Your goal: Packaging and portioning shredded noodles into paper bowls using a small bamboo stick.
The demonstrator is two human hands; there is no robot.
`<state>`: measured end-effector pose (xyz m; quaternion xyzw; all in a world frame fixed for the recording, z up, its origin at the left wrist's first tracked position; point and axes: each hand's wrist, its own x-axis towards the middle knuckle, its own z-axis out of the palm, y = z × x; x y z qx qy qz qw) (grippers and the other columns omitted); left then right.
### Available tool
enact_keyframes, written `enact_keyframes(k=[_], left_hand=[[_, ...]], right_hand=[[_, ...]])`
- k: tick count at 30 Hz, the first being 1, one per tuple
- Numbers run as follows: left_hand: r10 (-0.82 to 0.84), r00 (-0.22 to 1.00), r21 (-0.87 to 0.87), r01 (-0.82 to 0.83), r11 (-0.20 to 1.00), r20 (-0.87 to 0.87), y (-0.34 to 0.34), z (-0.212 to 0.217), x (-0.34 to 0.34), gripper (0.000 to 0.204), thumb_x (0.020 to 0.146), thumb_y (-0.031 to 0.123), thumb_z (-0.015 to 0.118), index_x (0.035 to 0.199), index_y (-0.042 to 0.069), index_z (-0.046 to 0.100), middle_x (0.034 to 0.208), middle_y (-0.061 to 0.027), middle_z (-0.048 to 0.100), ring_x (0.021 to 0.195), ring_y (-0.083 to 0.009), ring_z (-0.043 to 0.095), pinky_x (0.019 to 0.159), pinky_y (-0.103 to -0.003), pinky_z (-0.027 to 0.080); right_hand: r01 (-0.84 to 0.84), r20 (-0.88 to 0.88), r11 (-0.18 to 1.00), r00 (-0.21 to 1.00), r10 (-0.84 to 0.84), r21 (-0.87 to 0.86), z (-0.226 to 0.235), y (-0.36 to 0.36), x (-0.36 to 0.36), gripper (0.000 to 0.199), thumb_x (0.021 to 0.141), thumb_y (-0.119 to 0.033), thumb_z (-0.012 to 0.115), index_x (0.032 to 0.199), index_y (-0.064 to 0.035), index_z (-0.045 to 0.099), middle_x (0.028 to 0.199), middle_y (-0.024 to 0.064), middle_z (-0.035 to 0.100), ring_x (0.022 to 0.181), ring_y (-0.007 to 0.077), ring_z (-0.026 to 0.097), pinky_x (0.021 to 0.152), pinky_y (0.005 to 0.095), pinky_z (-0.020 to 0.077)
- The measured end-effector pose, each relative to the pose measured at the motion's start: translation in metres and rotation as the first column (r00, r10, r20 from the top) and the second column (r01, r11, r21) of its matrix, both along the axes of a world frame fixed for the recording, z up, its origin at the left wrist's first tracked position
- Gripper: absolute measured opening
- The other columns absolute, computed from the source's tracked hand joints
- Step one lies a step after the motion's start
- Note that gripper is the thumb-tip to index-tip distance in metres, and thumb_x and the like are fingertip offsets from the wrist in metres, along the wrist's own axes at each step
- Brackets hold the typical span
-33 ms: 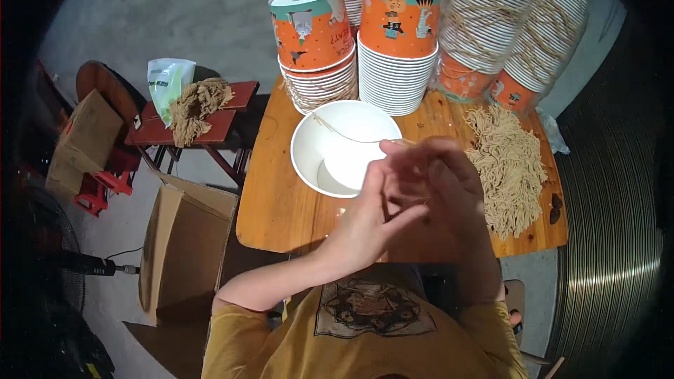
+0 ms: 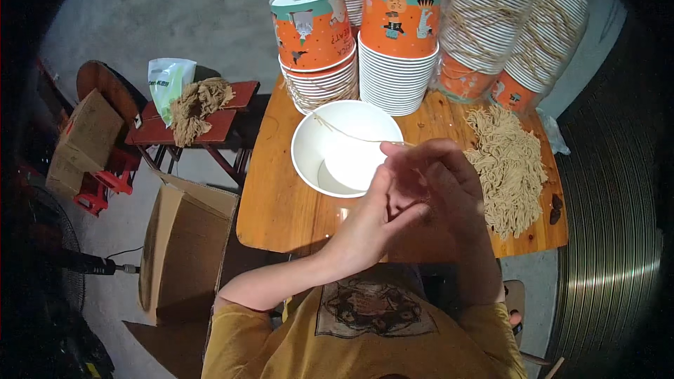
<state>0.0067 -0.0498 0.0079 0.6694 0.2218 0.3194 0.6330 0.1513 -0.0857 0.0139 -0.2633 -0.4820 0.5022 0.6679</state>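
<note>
A white paper bucket (image 2: pixel 309 161) stands mouth up on the wooden table, in front of the stacks. A thin tan cord (image 2: pixel 351 137) runs from its inner left wall across the mouth to the fingertips of my right hand (image 2: pixel 453 179), which closes on it. My left hand (image 2: pixel 368 221) is beside the bucket's near right rim, close against the right hand. Its thumb is stretched apart from the raised fingers, whose tips are partly hidden. To the right of my hands lies a heap of tan cords (image 2: pixel 511 175).
Nested paper buckets, orange outside (image 2: pixel 400 24), stand upside down at the table's (image 2: pixel 274 217) back; wrapped stacks (image 2: pixel 491 10) rise at right. A red bench (image 2: pixel 158 130) at left bears a cord bundle (image 2: pixel 200 105) and a plastic bag (image 2: pixel 165 84). An open cardboard box (image 2: pixel 193 245) stands below.
The cord over the bucket has shifted very slightly, and my hands have barely moved. The bucket stays in place.
</note>
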Motion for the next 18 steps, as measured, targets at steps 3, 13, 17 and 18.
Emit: enact_keyframes(k=[3,13,17,18], left_hand=[[-0.189,0.979,-0.108,0.181,0.978,-0.071,0.004,-0.006,-0.002,0.021,0.097,0.016,0.05,0.11,0.002,0.044,0.09,-0.0057,0.058,0.082,-0.0122,0.056,0.075,-0.027,0.046],[0.194,0.977,0.3,-0.211,0.93,0.087,-0.011,-0.021,0.009,0.023,0.093,-0.002,0.05,0.111,0.007,0.037,0.095,-0.0035,0.048,0.079,-0.0087,0.051,0.066,-0.021,0.045],[0.102,0.958,-0.052,-0.091,0.994,0.269,-0.021,-0.038,0.025,0.033,0.09,-0.005,0.052,0.113,0.008,0.033,0.101,-0.0055,0.048,0.081,-0.0094,0.053,0.065,-0.022,0.046],[0.101,0.959,-0.051,-0.091,0.995,0.266,-0.019,-0.038,0.025,0.033,0.09,-0.005,0.052,0.113,0.008,0.033,0.101,-0.0055,0.048,0.081,-0.0094,0.053,0.065,-0.022,0.046]], right_hand=[[0.088,0.045,0.991,0.995,-0.084,-0.104,-0.005,-0.003,0.007,0.022,0.098,-0.016,0.045,0.111,0.0009,0.052,0.116,0.0185,0.06,0.104,0.0218,0.059,0.088,0.0356,0.0484],[0.094,-0.067,0.982,0.992,-0.106,-0.162,-0.017,-0.006,0.005,0.018,0.098,-0.012,0.045,0.109,0.0004,0.053,0.108,0.0155,0.062,0.106,0.0235,0.059,0.093,0.0371,0.0474],[-0.003,-0.265,0.996,0.964,-0.02,-0.088,-0.02,-0.009,-0.005,0.017,0.098,-0.01,0.044,0.108,0.0003,0.052,0.108,0.0161,0.062,0.104,0.0231,0.061,0.09,0.0364,0.0488],[-0.061,-0.335,0.997,0.941,0.042,-0.047,-0.021,-0.009,-0.005,0.016,0.097,-0.01,0.045,0.107,0.0002,0.052,0.109,0.0164,0.062,0.103,0.0227,0.061,0.088,0.0359,0.0492]])
